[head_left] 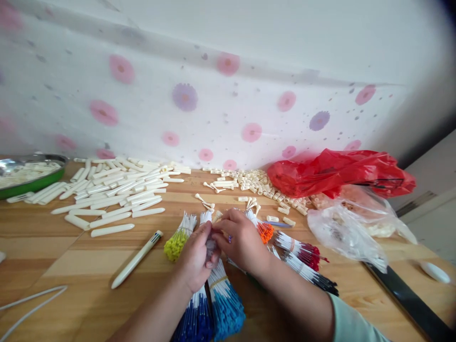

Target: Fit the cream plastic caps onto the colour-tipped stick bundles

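My left hand is closed, with its thumb up against a small pale piece at the fingertips. Some greyish, clear bits show in its curled fingers; I cannot make out what they are. My right hand meets it with fingers pinched together, and what they hold is mostly hidden. Below the hands lie bundles of pen refills with dark blue tips and light blue tips. Yellow-green refills are on the left, orange, dark red and black ones on the right.
A finished-looking multicolour pen lies left of my hands. White pen barrels spread behind it, beside a green-sided bowl. Small cream slotted parts, a red plastic bag and a clear bag are at the right.
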